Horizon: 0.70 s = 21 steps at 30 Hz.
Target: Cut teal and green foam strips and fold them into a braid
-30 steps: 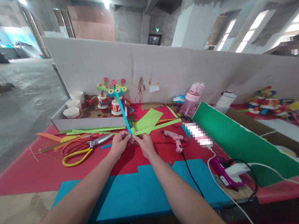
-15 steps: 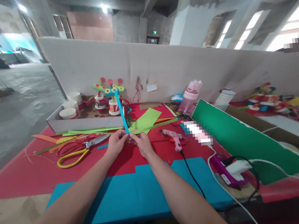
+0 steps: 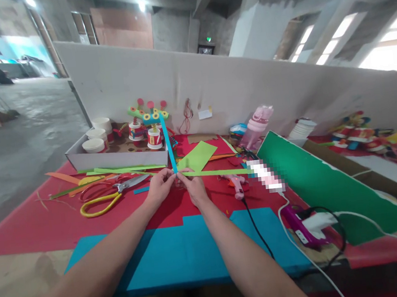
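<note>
Both hands meet over the red-covered table, pinching the joined ends of two paper strips. From my fingertips the blue paper strip (image 3: pixel 168 142) points away from me, and the green paper strip (image 3: pixel 218 172) stretches out to the right, roughly at a right angle. My left hand (image 3: pixel 162 186) is closed at the corner where the strips cross. Right beside it, my right hand (image 3: pixel 192 187) is closed on the same corner. Exactly how the ends overlap is hidden by the fingers. A pink glue gun (image 3: pixel 237 184) lies just right of my right hand, partly under the green strip.
Yellow-handled scissors (image 3: pixel 100 206) and red-handled scissors lie left of my hands. Behind, a white tray (image 3: pixel 118 161) holds paper cups and cup figures. A light green sheet (image 3: pixel 199 155) lies ahead. To the right are a purple power strip (image 3: pixel 301 232), cables and a green panel (image 3: pixel 315 178).
The green strip has swung from tilting upward to lying nearly level, and now reaches farther right across the glue gun. Both hands keep their pinch; the view has shifted slightly.
</note>
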Tool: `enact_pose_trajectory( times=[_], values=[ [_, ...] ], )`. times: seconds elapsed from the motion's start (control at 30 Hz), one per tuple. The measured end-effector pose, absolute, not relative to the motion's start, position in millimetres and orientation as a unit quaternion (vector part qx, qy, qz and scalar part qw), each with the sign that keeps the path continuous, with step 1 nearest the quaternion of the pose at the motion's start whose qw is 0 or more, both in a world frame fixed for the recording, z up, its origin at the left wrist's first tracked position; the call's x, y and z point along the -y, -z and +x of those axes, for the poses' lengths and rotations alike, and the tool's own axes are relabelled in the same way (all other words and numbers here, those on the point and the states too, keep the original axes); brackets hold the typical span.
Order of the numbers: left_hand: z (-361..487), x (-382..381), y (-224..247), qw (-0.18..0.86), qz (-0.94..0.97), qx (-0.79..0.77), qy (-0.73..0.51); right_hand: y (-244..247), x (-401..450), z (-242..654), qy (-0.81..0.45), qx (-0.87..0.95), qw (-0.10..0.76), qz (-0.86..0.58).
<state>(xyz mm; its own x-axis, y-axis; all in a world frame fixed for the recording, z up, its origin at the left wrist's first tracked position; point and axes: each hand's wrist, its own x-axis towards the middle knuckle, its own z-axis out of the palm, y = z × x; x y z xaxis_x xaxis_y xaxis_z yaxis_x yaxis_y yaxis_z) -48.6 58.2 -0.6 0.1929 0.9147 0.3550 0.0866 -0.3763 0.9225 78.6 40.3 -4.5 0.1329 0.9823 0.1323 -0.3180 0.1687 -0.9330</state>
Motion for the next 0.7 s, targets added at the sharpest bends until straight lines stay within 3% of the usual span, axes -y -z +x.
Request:
enact_pose_trajectory(
  times=[0.3, 0.7],
  values=[
    [-49.2, -56.1, -3.2, 0.420, 0.635, -0.409, -0.503, 9.1, -43.3, 77.6, -0.519, 0.396, 0.649, -0.390],
    [-47.0, -51.8, -10.8, 0.448, 0.626, -0.414, -0.486, 5.2, -37.9, 78.3, -0.442, 0.442, 0.654, -0.427]
  ],
)
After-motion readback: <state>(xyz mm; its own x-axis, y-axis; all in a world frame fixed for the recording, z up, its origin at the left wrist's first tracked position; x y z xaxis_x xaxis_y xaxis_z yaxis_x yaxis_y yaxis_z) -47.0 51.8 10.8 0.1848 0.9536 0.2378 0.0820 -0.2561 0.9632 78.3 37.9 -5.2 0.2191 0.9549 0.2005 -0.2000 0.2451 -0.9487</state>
